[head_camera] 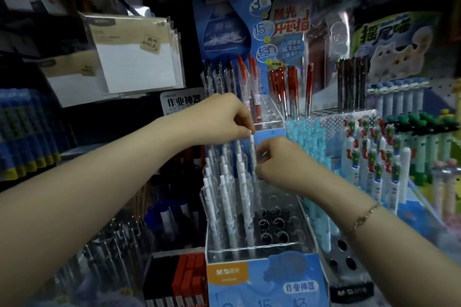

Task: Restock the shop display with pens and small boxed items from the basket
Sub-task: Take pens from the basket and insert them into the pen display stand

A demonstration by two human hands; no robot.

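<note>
Pen (252, 149), white and slim, pinched upright by both hands.

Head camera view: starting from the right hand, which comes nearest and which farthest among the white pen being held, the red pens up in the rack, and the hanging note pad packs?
1. White pen: held between right hand and left hand.
2. Red pens: above, slightly right.
3. Note pad packs: far upper left.

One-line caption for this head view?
Both hands, left hand and right hand, hold a white pen over the clear display rack.
</note>
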